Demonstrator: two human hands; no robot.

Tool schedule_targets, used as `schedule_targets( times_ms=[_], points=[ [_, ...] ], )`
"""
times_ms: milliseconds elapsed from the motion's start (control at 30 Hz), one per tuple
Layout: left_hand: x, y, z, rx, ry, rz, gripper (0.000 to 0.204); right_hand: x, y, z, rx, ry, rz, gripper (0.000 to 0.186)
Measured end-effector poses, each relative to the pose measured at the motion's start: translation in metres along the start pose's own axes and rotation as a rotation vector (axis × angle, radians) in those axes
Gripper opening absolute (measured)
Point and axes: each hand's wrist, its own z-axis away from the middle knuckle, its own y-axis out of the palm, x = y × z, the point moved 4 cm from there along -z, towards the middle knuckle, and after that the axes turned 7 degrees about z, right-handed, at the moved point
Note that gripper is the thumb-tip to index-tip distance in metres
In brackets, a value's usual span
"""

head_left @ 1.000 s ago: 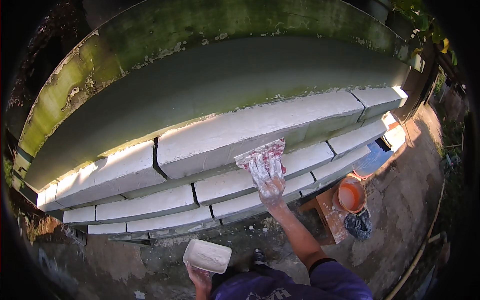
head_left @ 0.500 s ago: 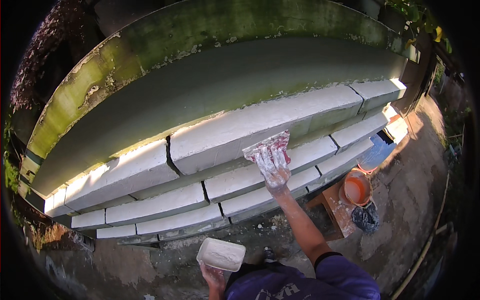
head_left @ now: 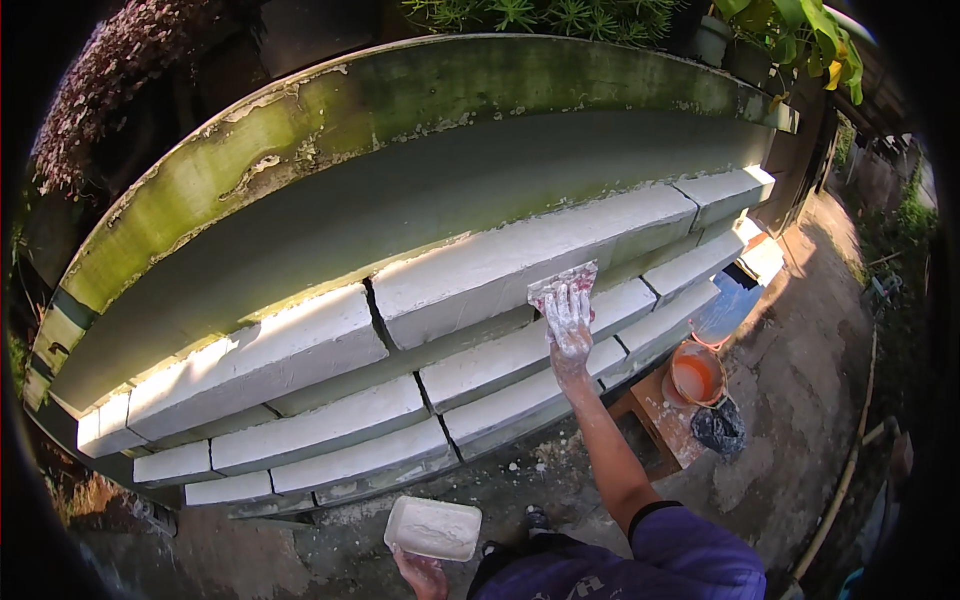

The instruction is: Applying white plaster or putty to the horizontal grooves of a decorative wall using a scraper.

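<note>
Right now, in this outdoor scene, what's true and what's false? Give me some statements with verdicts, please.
1. The right hand holds a scraper. True.
2. The left hand is empty. False: it holds a tub.
3. There is white material in the tub. True.
4. The bucket is green. False: it is orange.
5. A black bag is beside the bucket. True.
6. The sleeve is yellow. False: it is purple.
</note>
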Motion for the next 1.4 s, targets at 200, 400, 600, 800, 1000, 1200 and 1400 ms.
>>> schedule_targets(
  times_ms=[200,400,600,800,1000,1200,1400],
  points=[
    [-0.015,-0.007,0.004,0.028,-0.013,-0.059,0.065,0.016,-0.031,0.05,0.135,-0.091,-0.064,0.041],
    [-0.003,-0.044,-0.017,0.052,0.06,-0.07,0.052,0.049,-0.045,-0.036,-0.024,-0.15,-0.136,0.045],
    [0.02,-0.023,0.004,0.074,0.044,-0.034,0.052,0.043,-0.001,0.019,0.133,-0.124,-0.113,0.046],
    [0.038,-0.027,0.019,0.015,0.041,0.01,0.052,0.061,-0.026,0.054,0.193,-0.195,-0.311,0.048],
    [0.033,-0.024,0.027,0.021,0.09,0.034,0.051,0.099,-0.051,-0.021,0.007,-0.3,-0.283,0.037],
    [0.03,-0.038,0.013,0.012,0.115,0.059,0.044,0.114,-0.06,0.006,0.161,-0.263,-0.431,0.034],
    [0.022,-0.042,0.015,-0.009,0.143,0.026,0.054,0.137,-0.032,-0.011,0.061,-0.334,-0.322,0.038]
  ],
)
